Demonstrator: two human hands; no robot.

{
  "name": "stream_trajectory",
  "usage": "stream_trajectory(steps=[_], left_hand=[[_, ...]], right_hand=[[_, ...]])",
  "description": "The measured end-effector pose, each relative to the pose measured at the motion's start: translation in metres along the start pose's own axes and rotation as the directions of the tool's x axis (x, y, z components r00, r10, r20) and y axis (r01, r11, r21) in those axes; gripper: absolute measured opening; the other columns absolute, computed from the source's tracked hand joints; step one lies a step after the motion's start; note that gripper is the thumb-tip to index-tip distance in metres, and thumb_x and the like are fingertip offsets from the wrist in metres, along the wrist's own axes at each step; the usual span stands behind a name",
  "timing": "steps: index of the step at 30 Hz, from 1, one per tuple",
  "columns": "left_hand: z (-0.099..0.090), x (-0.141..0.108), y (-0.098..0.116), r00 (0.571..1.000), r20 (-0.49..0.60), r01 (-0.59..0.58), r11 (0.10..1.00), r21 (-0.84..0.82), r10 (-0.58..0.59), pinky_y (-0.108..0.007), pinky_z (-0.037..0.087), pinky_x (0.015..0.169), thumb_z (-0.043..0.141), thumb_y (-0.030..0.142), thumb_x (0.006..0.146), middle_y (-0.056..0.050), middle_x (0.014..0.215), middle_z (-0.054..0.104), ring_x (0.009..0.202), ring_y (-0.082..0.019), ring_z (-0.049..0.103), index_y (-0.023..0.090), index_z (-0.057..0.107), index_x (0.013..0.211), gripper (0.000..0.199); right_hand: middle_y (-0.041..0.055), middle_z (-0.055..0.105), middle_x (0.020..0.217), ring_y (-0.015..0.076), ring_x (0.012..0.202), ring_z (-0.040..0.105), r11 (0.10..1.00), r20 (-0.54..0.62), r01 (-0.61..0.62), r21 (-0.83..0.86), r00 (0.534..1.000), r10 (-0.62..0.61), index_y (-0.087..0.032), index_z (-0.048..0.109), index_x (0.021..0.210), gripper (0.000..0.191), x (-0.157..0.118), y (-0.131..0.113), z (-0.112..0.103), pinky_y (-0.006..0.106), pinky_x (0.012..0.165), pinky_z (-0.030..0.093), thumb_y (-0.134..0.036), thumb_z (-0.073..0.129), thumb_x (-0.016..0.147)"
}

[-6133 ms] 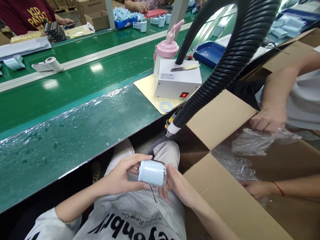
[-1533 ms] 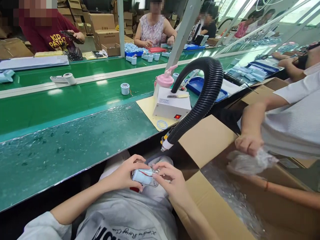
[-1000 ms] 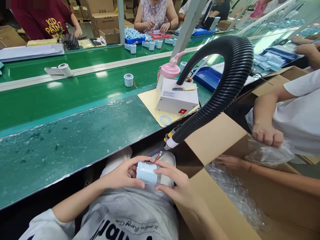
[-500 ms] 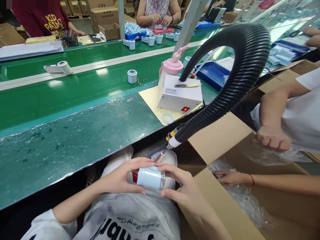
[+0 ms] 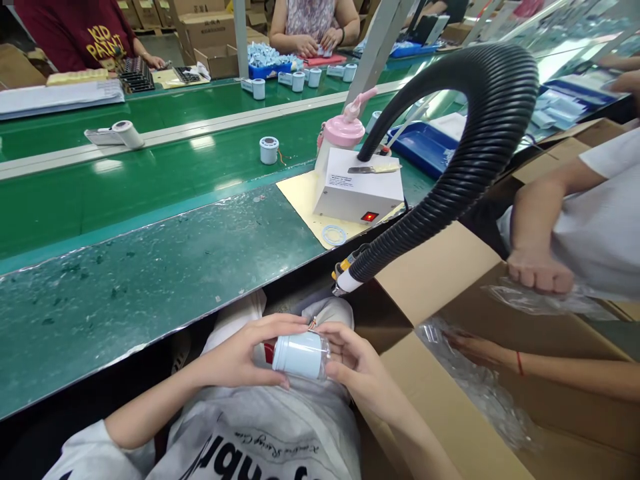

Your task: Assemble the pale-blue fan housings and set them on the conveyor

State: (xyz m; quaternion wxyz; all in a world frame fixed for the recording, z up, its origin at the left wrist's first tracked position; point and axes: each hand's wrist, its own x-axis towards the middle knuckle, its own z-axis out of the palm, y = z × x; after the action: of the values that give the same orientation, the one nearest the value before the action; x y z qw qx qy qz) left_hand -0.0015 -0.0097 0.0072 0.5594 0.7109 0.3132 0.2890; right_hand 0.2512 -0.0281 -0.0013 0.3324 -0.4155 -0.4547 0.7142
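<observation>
Above my lap is a light-blue plastic cylinder (image 5: 299,355) with a clear end on its right and thin coloured wires (image 5: 313,323) at its upper edge. My left hand (image 5: 255,353) wraps around its left part, thumb below and fingers over the top. The fingers of my right hand (image 5: 353,360) curl about the clear end, with the thumb against its lower side. Just beyond my hands, the metal tip of a tool (image 5: 343,283) hangs at the end of a thick black corrugated hose (image 5: 480,167).
A white box with a lit red switch (image 5: 357,190) stands on the bench edge (image 5: 165,280). A similar blue cylinder (image 5: 269,151) sits on the green belt (image 5: 200,173). At right, a co-worker's hands (image 5: 540,270) are by an open carton (image 5: 450,413) with clear plastic. Others work across the belt.
My right fingers have shifted and curled in around the clear end; the cylinder stays nearly in place. The co-worker's lower hand has moved within the carton. The cylinder on the belt sits slightly farther right.
</observation>
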Motion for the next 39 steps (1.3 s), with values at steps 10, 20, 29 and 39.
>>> stream_trajectory(steps=[10,20,29,39], left_hand=[[0.001,-0.007,0.002,0.978,-0.119,0.158,0.982,-0.106,-0.171,-0.041,0.056,0.101,0.087,0.035,0.075,-0.014,0.144,0.062,0.131,-0.033,0.060,0.028,0.066,0.136,0.065],[-0.004,-0.041,0.014,0.854,-0.502,0.037,0.980,-0.198,-0.134,-0.029,0.057,0.087,0.087,0.026,0.072,-0.012,0.117,0.069,0.103,-0.025,0.069,0.021,0.069,0.118,0.050],[-0.001,-0.063,0.021,0.784,-0.576,0.120,0.967,-0.225,-0.231,-0.032,0.057,0.094,0.087,0.025,0.071,-0.014,0.123,0.068,0.111,-0.029,0.067,0.020,0.071,0.116,0.048],[0.006,-0.032,0.009,0.739,-0.546,0.157,0.889,-0.431,-0.395,-0.025,0.056,0.068,0.092,0.033,0.059,-0.010,0.110,0.070,0.084,-0.023,0.066,0.020,0.072,0.105,0.052]], right_hand=[[0.0040,0.073,0.103,0.0187,0.085,0.067,0.996,-0.126,0.081,-0.022,0.989,-0.083,-0.028,0.070,0.112,0.041,-0.001,0.000,0.003,0.027,0.076,0.055,-0.054,0.081,0.082],[0.0077,0.078,0.104,0.0242,0.083,0.072,0.971,-0.311,0.057,0.231,0.950,0.018,-0.026,0.068,0.112,0.045,0.004,0.025,-0.004,0.032,0.069,0.057,-0.058,0.077,0.082],[0.0081,0.071,0.104,0.0246,0.089,0.070,0.989,-0.033,0.145,0.042,0.989,-0.144,-0.025,0.064,0.106,0.058,0.002,-0.007,0.030,0.035,0.079,0.058,-0.072,0.080,0.074],[0.0084,0.070,0.108,0.0264,0.094,0.068,0.978,-0.283,0.207,-0.033,0.936,-0.208,-0.027,0.065,0.112,0.059,-0.056,0.010,0.006,0.036,0.080,0.058,-0.072,0.077,0.076]])
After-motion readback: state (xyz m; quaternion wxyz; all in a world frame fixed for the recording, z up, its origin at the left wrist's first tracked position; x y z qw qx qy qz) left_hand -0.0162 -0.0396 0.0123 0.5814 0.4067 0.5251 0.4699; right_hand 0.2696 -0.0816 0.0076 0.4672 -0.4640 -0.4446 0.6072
